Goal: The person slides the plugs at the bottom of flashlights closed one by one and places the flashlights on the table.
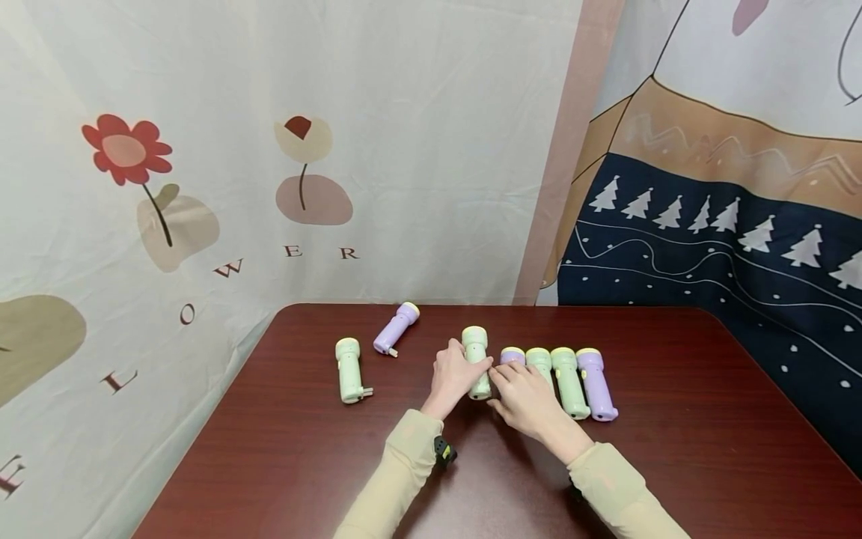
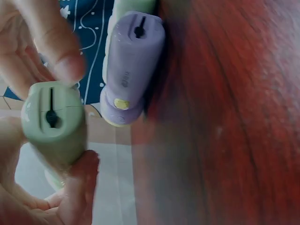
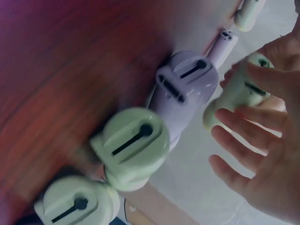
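Observation:
My left hand [image 1: 453, 380] grips a pale green flashlight [image 1: 474, 341] near the middle of the table. Its butt end, with a dark keyhole-shaped slot, faces the left wrist camera. My right hand [image 1: 530, 397] is just right of it, fingers spread and mostly straight, thumb side close to the flashlight; whether it touches cannot be told. Beside and partly under that hand lies a purple flashlight [image 3: 187, 89], first in a side-by-side row. Then come a green flashlight [image 3: 136, 145], another green flashlight [image 1: 569, 382] and a purple flashlight [image 1: 597, 383].
To the left lie a green flashlight [image 1: 349, 372] and a purple flashlight [image 1: 396, 329], apart from each other, both with plug prongs sticking out. The dark red table [image 1: 283, 464] meets a patterned cloth [image 1: 431, 150] behind its far edge.

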Tool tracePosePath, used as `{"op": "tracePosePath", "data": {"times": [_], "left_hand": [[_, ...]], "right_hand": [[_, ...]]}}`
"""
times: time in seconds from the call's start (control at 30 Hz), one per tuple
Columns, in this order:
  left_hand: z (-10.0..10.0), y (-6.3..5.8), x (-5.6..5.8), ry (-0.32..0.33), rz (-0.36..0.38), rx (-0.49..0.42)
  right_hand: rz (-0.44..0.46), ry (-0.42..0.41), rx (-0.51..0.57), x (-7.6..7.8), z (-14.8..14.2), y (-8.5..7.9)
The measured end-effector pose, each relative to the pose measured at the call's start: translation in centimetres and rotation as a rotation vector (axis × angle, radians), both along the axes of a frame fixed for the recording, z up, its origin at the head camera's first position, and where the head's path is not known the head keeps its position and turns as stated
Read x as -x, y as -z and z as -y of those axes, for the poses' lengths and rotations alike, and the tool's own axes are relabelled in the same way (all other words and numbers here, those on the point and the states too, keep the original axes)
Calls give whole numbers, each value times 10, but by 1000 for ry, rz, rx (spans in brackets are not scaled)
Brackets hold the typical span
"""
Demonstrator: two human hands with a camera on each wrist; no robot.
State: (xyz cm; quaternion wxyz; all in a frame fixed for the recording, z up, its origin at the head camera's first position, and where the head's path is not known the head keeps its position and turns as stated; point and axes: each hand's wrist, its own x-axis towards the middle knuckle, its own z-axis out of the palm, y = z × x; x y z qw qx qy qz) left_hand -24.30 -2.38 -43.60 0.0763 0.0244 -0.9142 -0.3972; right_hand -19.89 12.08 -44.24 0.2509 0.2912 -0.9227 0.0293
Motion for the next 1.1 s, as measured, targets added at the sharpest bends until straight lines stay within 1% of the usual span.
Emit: {"op": "tracePosePath", "data": {"times": [0.13, 0.33, 0.43, 0.73, 0.87, 1.1], "left_hand": [[-3, 7, 2, 32, 31, 66], [-9, 16, 4, 36, 57, 178], [-11, 18, 4, 36, 63, 208], [-16, 20, 6, 78, 84, 222], [-19, 20, 8, 96, 104, 229], [-20, 19, 8, 105, 119, 224]], "right_hand": [[26, -7, -55, 0, -6, 2], [154, 27, -86, -4, -13, 5], [190, 46, -92, -6, -15, 6], [187, 55, -92, -8, -19, 6], [203, 60, -94, -9, -21, 5], [228, 62, -84, -9, -22, 4]]}}
